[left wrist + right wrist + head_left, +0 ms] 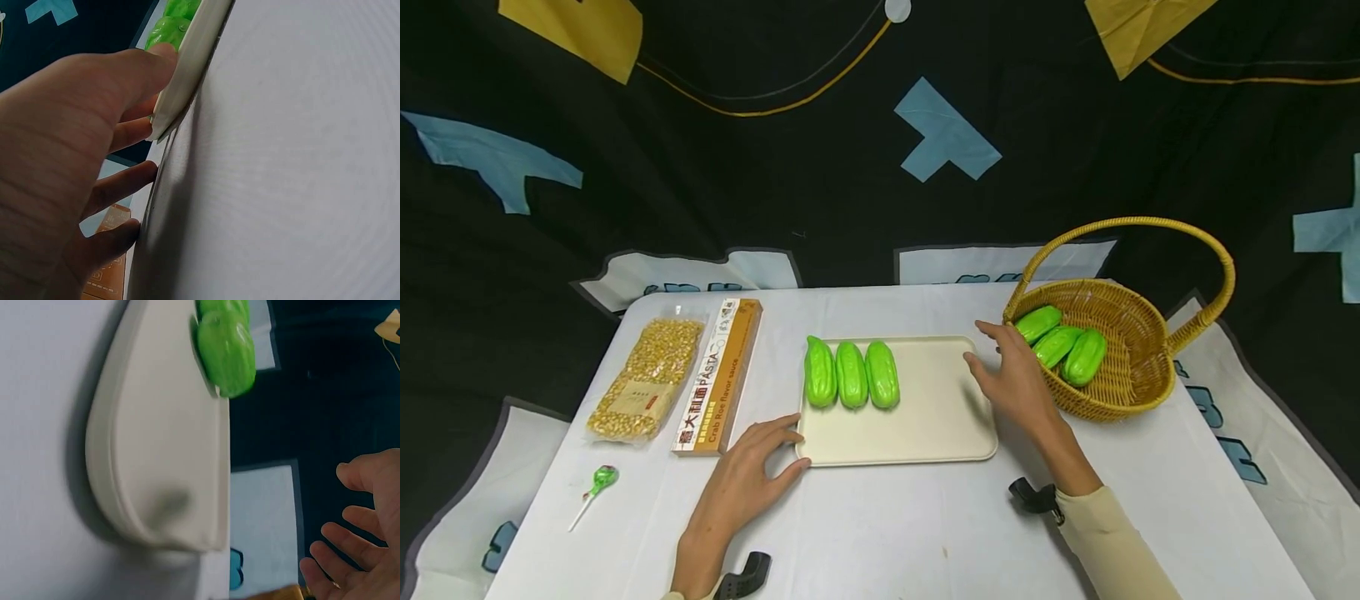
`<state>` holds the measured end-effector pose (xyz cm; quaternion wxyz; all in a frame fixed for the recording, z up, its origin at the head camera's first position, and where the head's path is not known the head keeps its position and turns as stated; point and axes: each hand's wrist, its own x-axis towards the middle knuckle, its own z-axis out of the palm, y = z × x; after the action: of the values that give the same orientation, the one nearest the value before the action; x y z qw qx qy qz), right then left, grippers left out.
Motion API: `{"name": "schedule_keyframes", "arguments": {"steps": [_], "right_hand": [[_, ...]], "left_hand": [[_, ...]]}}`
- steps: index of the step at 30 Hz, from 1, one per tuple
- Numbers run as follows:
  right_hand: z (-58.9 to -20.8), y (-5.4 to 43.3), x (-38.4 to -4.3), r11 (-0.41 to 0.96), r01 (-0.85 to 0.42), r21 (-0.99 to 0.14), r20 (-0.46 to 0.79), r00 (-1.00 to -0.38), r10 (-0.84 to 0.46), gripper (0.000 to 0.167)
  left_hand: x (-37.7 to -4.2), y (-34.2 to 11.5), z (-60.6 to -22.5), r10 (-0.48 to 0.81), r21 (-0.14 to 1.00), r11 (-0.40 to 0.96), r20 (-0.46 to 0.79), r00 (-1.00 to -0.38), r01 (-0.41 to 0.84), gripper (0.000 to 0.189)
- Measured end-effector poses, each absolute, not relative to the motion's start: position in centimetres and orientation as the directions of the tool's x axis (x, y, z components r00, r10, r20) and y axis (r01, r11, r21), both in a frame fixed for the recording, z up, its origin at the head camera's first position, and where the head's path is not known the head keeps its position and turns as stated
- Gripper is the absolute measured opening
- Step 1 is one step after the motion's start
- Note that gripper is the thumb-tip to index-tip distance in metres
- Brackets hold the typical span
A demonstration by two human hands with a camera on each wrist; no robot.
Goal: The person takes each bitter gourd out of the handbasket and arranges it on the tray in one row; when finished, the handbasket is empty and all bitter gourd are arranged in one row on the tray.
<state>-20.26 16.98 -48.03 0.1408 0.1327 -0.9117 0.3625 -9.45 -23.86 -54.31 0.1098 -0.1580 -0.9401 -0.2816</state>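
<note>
Three bumpy, bright green cucumbers [852,375] lie side by side at the back left of a cream rectangular tray [925,408]. My left hand [741,479] rests at the tray's front left corner, thumb by the front edge and fingers spread along the left side. In the left wrist view, the thumb [150,72] overlaps the tray rim [187,75]. Over the tray's right side, my right hand [1011,375] hovers with spread fingers, nothing held. Just beyond it, a wicker basket [1131,367] holds three more green cucumbers [1084,357].
Left of the tray lie a long pasta box [718,375] and a clear bag of yellow corn kernels [651,375]. A green-wrapped lollipop [602,479] is nearer the front. The basket's tall handle [1150,222] arches upward. Behind the white table [880,533] hangs a dark cloth [820,192].
</note>
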Motion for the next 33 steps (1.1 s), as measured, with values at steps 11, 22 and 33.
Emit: {"name": "schedule_keyframes", "arguments": {"steps": [11, 22, 33], "right_hand": [[-47.3, 20.1, -20.2, 0.724, -0.313, -0.614, 0.374, -0.924, -0.082, 0.051], [-46.9, 23.6, -20.1, 0.727, -0.318, -0.608, 0.401, -0.914, -0.064, 0.048], [-46.5, 27.1, -20.2, 0.776, -0.217, -0.592, 0.266, -0.962, -0.066, 0.052]], "left_hand": [[-9.5, -23.9, -54.4, 0.238, 0.491, 0.792, 0.3, -0.924, 0.363, 0.033], [-9.4, -23.9, -54.3, 0.239, 0.495, 0.789, 0.3, -0.924, 0.365, 0.033], [-9.4, -23.8, -54.2, 0.235, 0.499, 0.789, 0.294, -0.927, 0.358, 0.031]]}}
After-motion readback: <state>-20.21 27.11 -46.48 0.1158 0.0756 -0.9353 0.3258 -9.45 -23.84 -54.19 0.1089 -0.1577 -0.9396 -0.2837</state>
